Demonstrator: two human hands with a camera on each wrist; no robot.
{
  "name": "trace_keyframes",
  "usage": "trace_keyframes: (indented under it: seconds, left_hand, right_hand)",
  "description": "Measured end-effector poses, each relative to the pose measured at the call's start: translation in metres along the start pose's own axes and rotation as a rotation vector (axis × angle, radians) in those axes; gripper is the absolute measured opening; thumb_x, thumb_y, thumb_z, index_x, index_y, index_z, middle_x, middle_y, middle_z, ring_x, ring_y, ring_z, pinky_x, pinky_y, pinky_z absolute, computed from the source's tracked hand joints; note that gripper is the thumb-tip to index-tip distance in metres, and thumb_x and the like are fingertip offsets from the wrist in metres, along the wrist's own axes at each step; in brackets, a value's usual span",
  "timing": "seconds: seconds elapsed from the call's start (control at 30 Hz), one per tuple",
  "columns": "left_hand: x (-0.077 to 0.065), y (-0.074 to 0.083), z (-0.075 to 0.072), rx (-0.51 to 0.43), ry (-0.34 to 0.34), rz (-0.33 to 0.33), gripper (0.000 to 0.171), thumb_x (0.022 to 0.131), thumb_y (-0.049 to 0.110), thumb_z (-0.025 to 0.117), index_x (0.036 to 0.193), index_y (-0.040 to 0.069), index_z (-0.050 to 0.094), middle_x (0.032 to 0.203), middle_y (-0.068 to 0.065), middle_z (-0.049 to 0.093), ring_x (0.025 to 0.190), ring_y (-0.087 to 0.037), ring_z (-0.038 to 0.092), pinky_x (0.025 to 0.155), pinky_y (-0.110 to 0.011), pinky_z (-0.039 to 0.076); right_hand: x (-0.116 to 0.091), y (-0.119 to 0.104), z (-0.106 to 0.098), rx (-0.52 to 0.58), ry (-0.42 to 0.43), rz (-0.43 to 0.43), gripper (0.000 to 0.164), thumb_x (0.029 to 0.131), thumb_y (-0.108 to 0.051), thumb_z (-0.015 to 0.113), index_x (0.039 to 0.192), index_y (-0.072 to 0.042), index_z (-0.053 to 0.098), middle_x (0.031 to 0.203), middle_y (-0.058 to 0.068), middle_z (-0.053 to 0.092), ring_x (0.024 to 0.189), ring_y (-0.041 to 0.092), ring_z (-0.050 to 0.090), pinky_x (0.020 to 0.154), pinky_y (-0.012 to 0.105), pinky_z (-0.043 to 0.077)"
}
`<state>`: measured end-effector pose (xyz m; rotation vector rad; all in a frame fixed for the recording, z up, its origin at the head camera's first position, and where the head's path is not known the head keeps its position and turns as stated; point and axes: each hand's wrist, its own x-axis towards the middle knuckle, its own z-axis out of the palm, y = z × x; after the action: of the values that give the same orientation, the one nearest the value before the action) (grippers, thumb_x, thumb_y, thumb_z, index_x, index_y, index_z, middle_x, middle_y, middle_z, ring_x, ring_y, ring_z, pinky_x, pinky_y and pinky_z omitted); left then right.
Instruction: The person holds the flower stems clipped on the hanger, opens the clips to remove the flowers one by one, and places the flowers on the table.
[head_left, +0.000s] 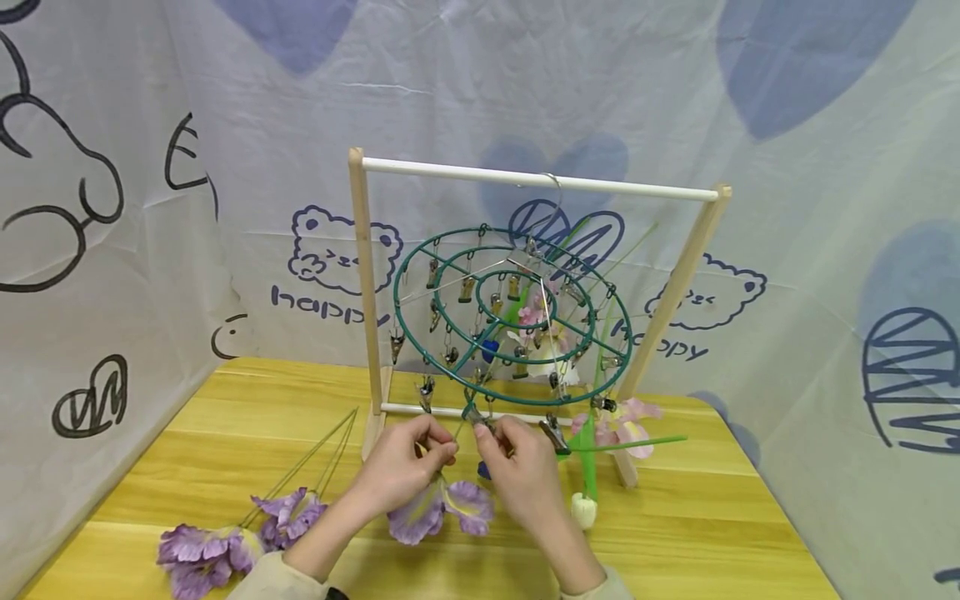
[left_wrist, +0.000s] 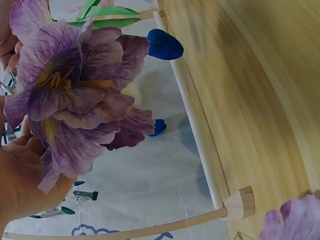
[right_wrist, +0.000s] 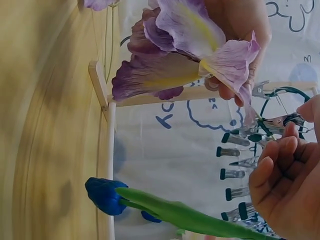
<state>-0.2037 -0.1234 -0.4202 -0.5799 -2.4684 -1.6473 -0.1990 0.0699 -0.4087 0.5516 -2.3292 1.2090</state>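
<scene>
My left hand (head_left: pixel 405 462) pinches the thin stem of a purple artificial iris (head_left: pixel 442 508) just above its bloom, which hangs head down. My right hand (head_left: pixel 521 467) grips a metal clip (right_wrist: pixel 280 122) between thumb and fingers. That clip hangs at the front of a green three-ring hanger (head_left: pixel 517 400), and the iris stem runs up to its tip. In the left wrist view the ruffled iris bloom (left_wrist: pixel 75 95) hides part of both hands. The right wrist view shows the right fingers (right_wrist: pixel 285 150) curled at the clip, close beside the flower.
The hanger hooks onto the white bar (head_left: pixel 450 169) of a wooden stand. Several clips dangle from it, some with a blue tulip (right_wrist: pixel 105 196), a white tulip (head_left: pixel 583 510) and pink flowers (head_left: pixel 626 427). More purple irises (head_left: pixel 210 554) lie at the table's left.
</scene>
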Motion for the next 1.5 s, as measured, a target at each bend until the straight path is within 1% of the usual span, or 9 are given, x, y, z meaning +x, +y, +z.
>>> trace_keyframes:
  seconds: [0.1, 0.17, 0.33, 0.6, 0.83, 1.03, 1.27, 1.4, 1.5]
  left_hand:
    - [0.0002, 0.0004, 0.0001, 0.002, 0.001, -0.002, 0.005, 0.098, 0.008, 0.072, 0.095, 0.005, 0.069, 0.083, -0.006, 0.073, 0.061, -0.015, 0.063, 0.053, -0.025, 0.052]
    - [0.0002, 0.0006, 0.0001, 0.001, -0.001, -0.005, 0.005, 0.098, 0.009, 0.072, 0.095, 0.005, 0.069, 0.083, -0.005, 0.073, 0.062, -0.015, 0.063, 0.054, -0.026, 0.053]
    - [0.0004, 0.0008, 0.0004, -0.003, -0.011, -0.005, 0.005, 0.098, 0.009, 0.072, 0.096, 0.005, 0.069, 0.082, -0.003, 0.073, 0.062, -0.015, 0.063, 0.054, -0.026, 0.053]
    - [0.0009, 0.0017, 0.0005, 0.015, -0.03, -0.006, 0.004, 0.098, 0.008, 0.071, 0.095, 0.006, 0.069, 0.081, 0.0, 0.071, 0.062, -0.014, 0.062, 0.053, -0.026, 0.053]
    - [0.0017, 0.0002, -0.0015, 0.076, -0.022, 0.042, 0.005, 0.098, 0.009, 0.072, 0.094, 0.009, 0.069, 0.082, 0.003, 0.071, 0.071, -0.012, 0.064, 0.061, -0.026, 0.054]
    - [0.0012, -0.0008, -0.0035, 0.086, -0.045, 0.052, 0.005, 0.098, 0.008, 0.071, 0.093, 0.01, 0.069, 0.082, 0.003, 0.07, 0.071, -0.012, 0.063, 0.061, -0.026, 0.055]
    - [-0.0014, -0.0013, -0.0041, 0.076, -0.071, 0.025, 0.005, 0.098, 0.009, 0.071, 0.095, 0.005, 0.069, 0.083, -0.002, 0.07, 0.07, -0.015, 0.064, 0.059, -0.027, 0.056]
    - [-0.0038, -0.0036, -0.0048, 0.091, -0.082, 0.011, 0.005, 0.098, 0.008, 0.071, 0.094, 0.006, 0.069, 0.083, 0.002, 0.07, 0.072, -0.014, 0.065, 0.06, -0.027, 0.056]
    - [-0.0062, -0.005, -0.0055, 0.096, -0.091, 0.0, 0.004, 0.098, 0.007, 0.07, 0.094, 0.008, 0.069, 0.082, 0.002, 0.07, 0.072, -0.014, 0.065, 0.06, -0.027, 0.055]
  right_hand:
    - [-0.0006, 0.001, 0.0004, 0.029, -0.007, 0.02, 0.034, 0.101, -0.022, 0.065, 0.07, -0.017, 0.053, 0.067, -0.009, 0.047, 0.058, 0.005, 0.042, 0.051, 0.022, 0.036]
    - [-0.0008, 0.0016, 0.0007, 0.038, -0.006, 0.026, 0.034, 0.101, -0.021, 0.065, 0.07, -0.016, 0.052, 0.067, -0.008, 0.047, 0.058, 0.005, 0.042, 0.05, 0.021, 0.035]
    - [-0.0008, 0.0023, 0.0011, 0.038, 0.008, 0.021, 0.037, 0.101, -0.019, 0.065, 0.068, -0.016, 0.048, 0.065, -0.009, 0.043, 0.057, 0.004, 0.039, 0.05, 0.021, 0.032]
    - [-0.0003, 0.003, 0.0016, 0.072, 0.041, 0.008, 0.039, 0.099, -0.016, 0.064, 0.066, -0.016, 0.043, 0.061, -0.01, 0.037, 0.053, 0.001, 0.033, 0.047, 0.02, 0.027]
    - [-0.0005, 0.0042, 0.0021, 0.065, 0.072, -0.015, 0.039, 0.096, -0.013, 0.064, 0.065, -0.017, 0.041, 0.059, -0.012, 0.035, 0.053, 0.0, 0.031, 0.048, 0.019, 0.025]
    - [-0.0013, 0.0051, 0.0016, 0.087, 0.087, -0.019, 0.038, 0.096, -0.011, 0.064, 0.065, -0.017, 0.042, 0.06, -0.012, 0.036, 0.053, 0.001, 0.032, 0.047, 0.019, 0.026]
    - [-0.0017, 0.0073, 0.0008, 0.099, 0.087, -0.011, 0.038, 0.096, -0.011, 0.064, 0.065, -0.016, 0.043, 0.059, -0.012, 0.036, 0.053, 0.001, 0.032, 0.047, 0.019, 0.027]
    - [-0.002, 0.0073, -0.0006, 0.101, 0.082, 0.001, 0.039, 0.098, -0.012, 0.062, 0.065, -0.016, 0.042, 0.059, -0.011, 0.036, 0.052, 0.001, 0.031, 0.047, 0.019, 0.027]
    - [-0.0021, 0.0078, -0.0017, 0.108, 0.087, -0.003, 0.04, 0.099, -0.013, 0.062, 0.065, -0.016, 0.041, 0.059, -0.011, 0.035, 0.052, 0.001, 0.03, 0.047, 0.019, 0.027]
